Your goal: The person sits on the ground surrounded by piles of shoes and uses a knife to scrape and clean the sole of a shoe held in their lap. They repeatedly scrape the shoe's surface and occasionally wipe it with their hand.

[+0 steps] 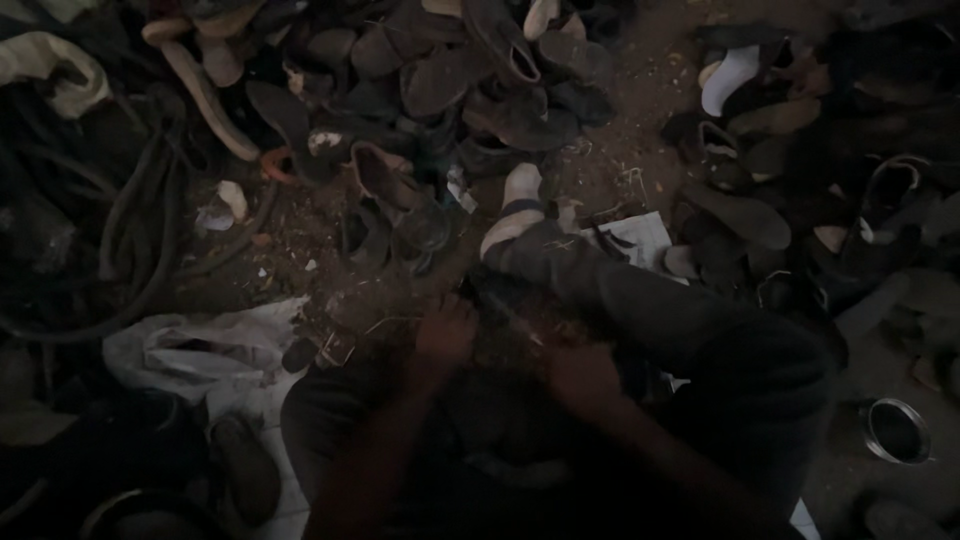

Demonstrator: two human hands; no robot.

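Both hands meet low in the dim view, over the person's lap. Left hand (443, 335) is curled, fingers bent down onto a dark piece of footwear (505, 335) held between the two; right hand (580, 375) closes on its near side. The piece is too dark and blurred to tell whether it is a sole or a whole shoe, or whether any tool is in the grip. Judging from that, the work on it looks under way, with nothing to show it finished.

Beyond the hands, the person's leg stretches out to a sandalled foot (515, 210) on the dirt floor (640, 90). A white plastic bag (200, 350) lies to the left, a small metal bowl (897, 430) to the right. Farther off, a heap of worn shoes (450, 80) crowds the floor, and dark rubber tubing (140, 240) coils at far left.
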